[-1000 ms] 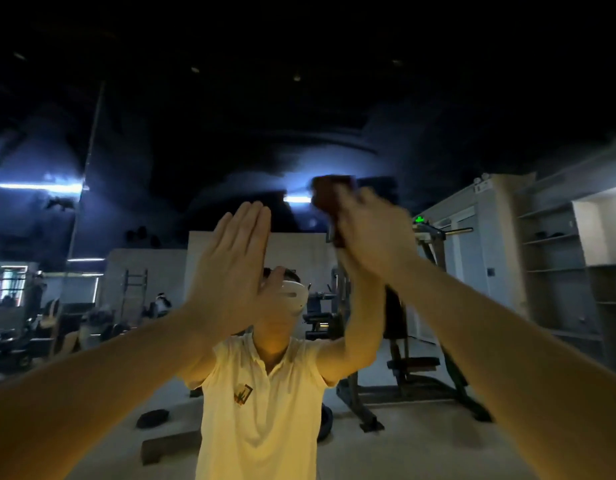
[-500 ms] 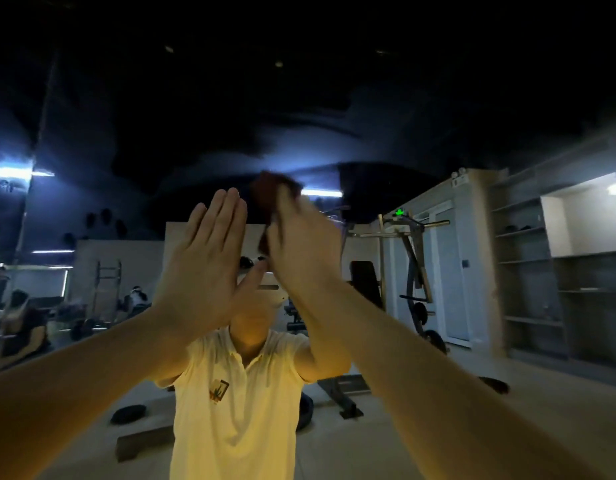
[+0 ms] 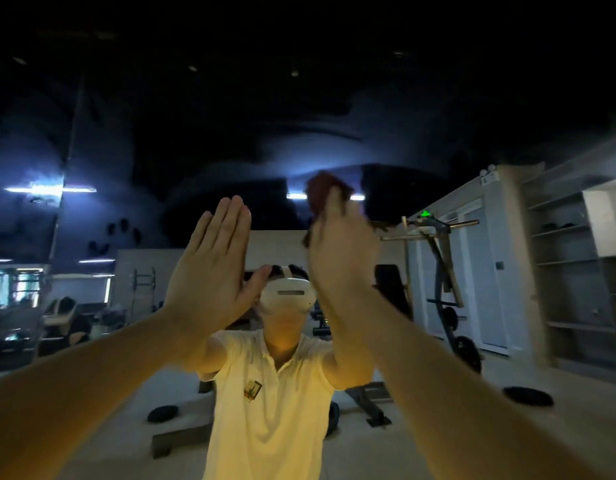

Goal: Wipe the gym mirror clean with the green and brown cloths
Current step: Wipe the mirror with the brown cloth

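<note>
While left hand point(image 3: 209, 271) lies flat, fingers straight, right hand point(image 3: 341, 258) holds bunched, blurred brown cloth point(image 3: 322, 192) against mirror point(image 3: 438, 116).

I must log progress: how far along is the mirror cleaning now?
Done: cannot tell; no wiped or dirty patches show on the mirror. In hand: the right hand has the brown cloth up at the mirror, its grip blurred; the left hand is flat, fingers straight, holding nothing. Left: the green cloth is not in view, so its pass probably remains.
</note>
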